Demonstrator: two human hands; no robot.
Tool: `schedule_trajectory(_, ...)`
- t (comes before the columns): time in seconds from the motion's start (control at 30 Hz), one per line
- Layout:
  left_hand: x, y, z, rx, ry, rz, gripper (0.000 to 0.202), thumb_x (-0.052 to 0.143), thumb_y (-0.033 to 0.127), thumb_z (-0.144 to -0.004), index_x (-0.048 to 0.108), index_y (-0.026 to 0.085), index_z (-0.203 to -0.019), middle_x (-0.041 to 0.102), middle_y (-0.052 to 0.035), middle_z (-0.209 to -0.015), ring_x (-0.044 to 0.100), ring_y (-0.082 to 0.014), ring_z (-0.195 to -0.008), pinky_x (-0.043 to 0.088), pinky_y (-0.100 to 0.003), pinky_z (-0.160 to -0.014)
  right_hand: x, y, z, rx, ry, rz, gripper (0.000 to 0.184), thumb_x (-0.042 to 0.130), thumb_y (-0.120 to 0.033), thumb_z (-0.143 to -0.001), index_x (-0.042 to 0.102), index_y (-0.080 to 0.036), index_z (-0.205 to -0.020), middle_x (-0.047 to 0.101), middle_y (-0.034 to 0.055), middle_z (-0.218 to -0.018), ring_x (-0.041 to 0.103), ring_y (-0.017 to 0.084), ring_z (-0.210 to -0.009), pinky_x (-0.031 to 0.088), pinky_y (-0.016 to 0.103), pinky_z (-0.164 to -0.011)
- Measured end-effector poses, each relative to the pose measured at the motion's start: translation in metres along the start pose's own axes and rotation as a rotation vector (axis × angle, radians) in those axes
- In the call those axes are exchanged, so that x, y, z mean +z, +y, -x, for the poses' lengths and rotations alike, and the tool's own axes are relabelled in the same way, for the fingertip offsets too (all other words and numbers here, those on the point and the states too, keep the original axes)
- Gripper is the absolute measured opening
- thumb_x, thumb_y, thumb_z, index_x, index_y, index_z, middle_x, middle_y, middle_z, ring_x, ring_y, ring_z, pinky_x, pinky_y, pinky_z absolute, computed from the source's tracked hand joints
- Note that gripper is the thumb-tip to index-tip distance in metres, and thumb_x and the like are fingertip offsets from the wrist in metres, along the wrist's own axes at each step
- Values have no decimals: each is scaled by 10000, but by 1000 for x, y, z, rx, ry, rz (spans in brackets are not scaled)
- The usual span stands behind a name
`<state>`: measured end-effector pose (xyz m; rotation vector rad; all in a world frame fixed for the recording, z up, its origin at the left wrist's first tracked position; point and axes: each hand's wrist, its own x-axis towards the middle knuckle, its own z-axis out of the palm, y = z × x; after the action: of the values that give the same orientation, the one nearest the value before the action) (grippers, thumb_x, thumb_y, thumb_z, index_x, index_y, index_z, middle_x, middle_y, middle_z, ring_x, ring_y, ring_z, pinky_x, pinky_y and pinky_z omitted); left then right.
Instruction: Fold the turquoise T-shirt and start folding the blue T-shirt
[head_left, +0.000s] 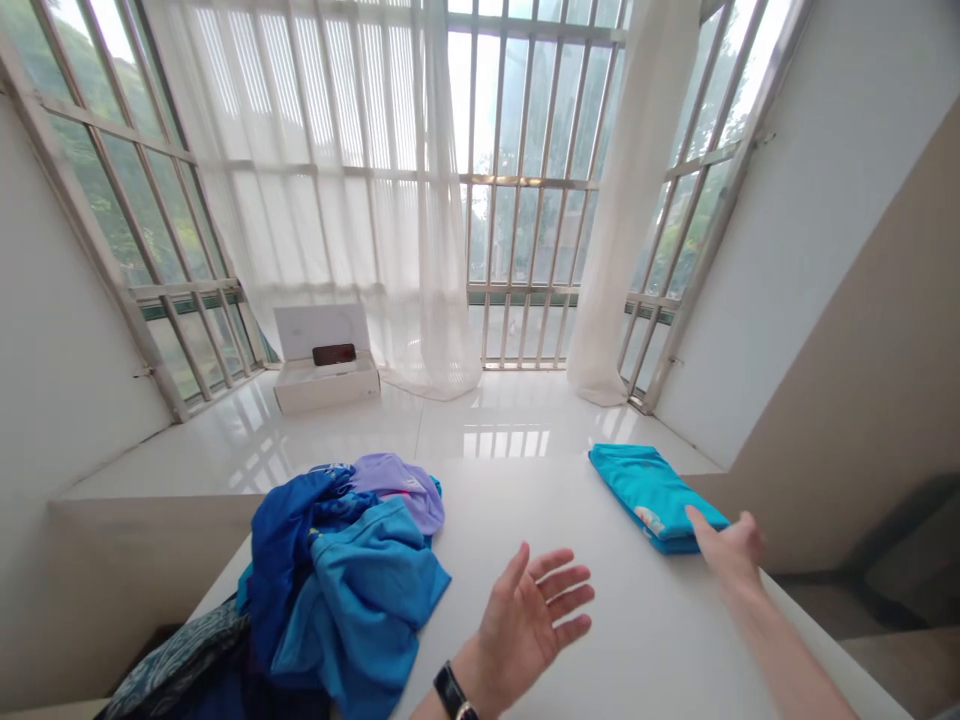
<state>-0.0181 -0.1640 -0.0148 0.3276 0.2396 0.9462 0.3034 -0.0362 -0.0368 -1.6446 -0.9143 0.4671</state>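
A folded turquoise garment (645,490) with a small pale print near its edge lies at the right of the white table. My right hand (731,550) grips its near right corner, thumb on top; the other fingers are partly hidden. Over the middle of the table, my left hand (529,620) is open, palm turned up, fingers spread and nothing in it. To its left is a loose heap of clothes: a bright blue garment (367,590), a darker blue one (281,520) and a lavender one (401,485). Dark patterned cloth (180,660) hangs at the heap's lower left.
Behind the white table (510,500) runs a glossy window ledge (442,425). On it stands an open white box (326,390) with a dark phone-like object (334,354) on it. Sheer curtains (420,250) hang before barred windows, and walls close in both sides.
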Motion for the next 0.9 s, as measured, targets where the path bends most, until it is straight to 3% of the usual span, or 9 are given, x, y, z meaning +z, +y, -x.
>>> schedule_trajectory(0.1,6,2,6,34,59,-159,452,516,516,-959,699,136,-1120,693,-146,-1176,646,-251,-1080,475,-339,-888,7,9,3,-240,12,396,1035,569,-584,-696,259,-12,-1501,105,263,-1622,68,425,-1494,107,590,-1197)
schedule_trajectory(0.23,18,14,43,217,117,-678,375,572,471,-939,688,161,-1114,689,-141,-1169,629,-276,-1098,479,-363,-901,17,41,0,-220,-170,696,991,387,-640,-747,377,90,-1415,370,323,-1497,273,419,-1439,190,532,-1192)
schedule_trajectory(0.3,21,29,72,339,164,-1049,344,577,468,-934,697,182,-1084,707,-130,-1101,643,-283,-1046,493,-383,-893,18,54,0,-259,-140,690,975,326,-658,-766,402,78,-1401,383,313,-1490,290,415,-1432,220,530,-1182)
schedule_trajectory(0.47,10,97,136,856,678,-2086,378,549,330,-930,602,225,-1289,637,-111,-1266,511,-334,-1255,366,-524,-1082,15,43,27,-603,116,510,813,325,-628,-861,455,-7,-1370,343,299,-1505,290,416,-1427,259,588,-1143)
schedule_trajectory(0.57,2,125,151,692,1000,-2452,475,548,233,-893,532,141,-1358,629,-179,-1250,581,-361,-1152,457,-522,-965,18,15,65,-812,81,380,603,373,-524,-926,494,-87,-1323,425,254,-1458,363,361,-1397,306,560,-1131)
schedule_trajectory(0.63,4,124,149,480,1056,-2551,470,506,147,-889,531,136,-1358,681,-164,-1098,653,-328,-989,502,-470,-869,22,-4,100,-904,15,296,449,427,-445,-944,524,-158,-1275,495,203,-1399,418,330,-1361,332,553,-1123)
schedule_trajectory(0.73,21,93,135,401,819,-2466,456,441,48,-880,587,221,-1276,710,-86,-1006,673,-257,-946,497,-393,-881,30,-30,163,-1061,-227,136,293,507,-293,-939,553,-245,-1225,582,119,-1295,516,271,-1283,438,494,-1067)
schedule_trajectory(0.83,45,46,121,512,354,-2229,522,475,3,-820,590,290,-1241,705,-29,-1144,646,-213,-1051,454,-351,-972,32,-56,217,-1096,-591,70,589,621,-257,-865,426,-232,-1421,482,143,-1458,457,288,-1360,480,451,-1054)
schedule_trajectory(0.9,58,21,115,569,120,-2081,528,500,6,-798,590,301,-1226,704,-6,-1152,645,-201,-1038,447,-334,-982,27,-73,236,-1067,-785,-43,616,639,-210,-813,458,-222,-1401,558,137,-1399,544,278,-1283,520,396,-1007)
